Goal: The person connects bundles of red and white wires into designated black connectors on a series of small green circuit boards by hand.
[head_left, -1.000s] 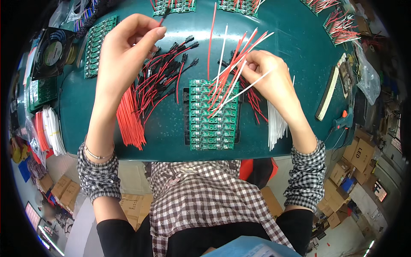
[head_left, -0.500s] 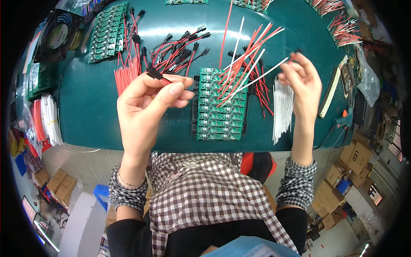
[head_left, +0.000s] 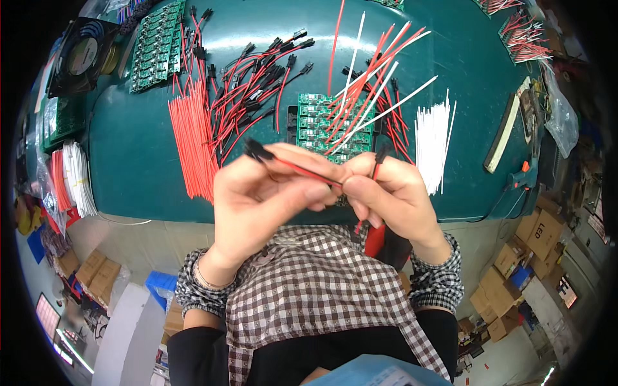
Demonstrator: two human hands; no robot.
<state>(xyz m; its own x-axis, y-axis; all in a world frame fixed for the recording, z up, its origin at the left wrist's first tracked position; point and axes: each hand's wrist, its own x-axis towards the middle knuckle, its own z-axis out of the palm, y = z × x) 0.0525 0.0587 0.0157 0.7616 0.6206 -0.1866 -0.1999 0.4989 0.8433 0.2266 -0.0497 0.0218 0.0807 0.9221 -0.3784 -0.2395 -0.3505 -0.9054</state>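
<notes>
a red-and-black lead (head_left: 301, 170) is pinched between thumb and fingers of the left hand (head_left: 261, 202), and its end is held close to the thumb of the right hand (head_left: 398, 198). by the right hand, a second lead (head_left: 376, 169) is gripped; just beyond both hands, a green circuit board (head_left: 311, 121) is seen, partly covered, on the table (head_left: 138, 167).

Fan (head_left: 84, 55) left, glue gun (head_left: 519, 179) right

The black-framed fan stands at the green tabletop's (head_left: 138, 170) left edge; the teal-and-orange glue gun lies near a clear plastic bag (head_left: 561, 122). Cardboard boxes (head_left: 539, 228) crowd the right; a blue plastic bin (head_left: 159, 283) sits lower left.
</notes>
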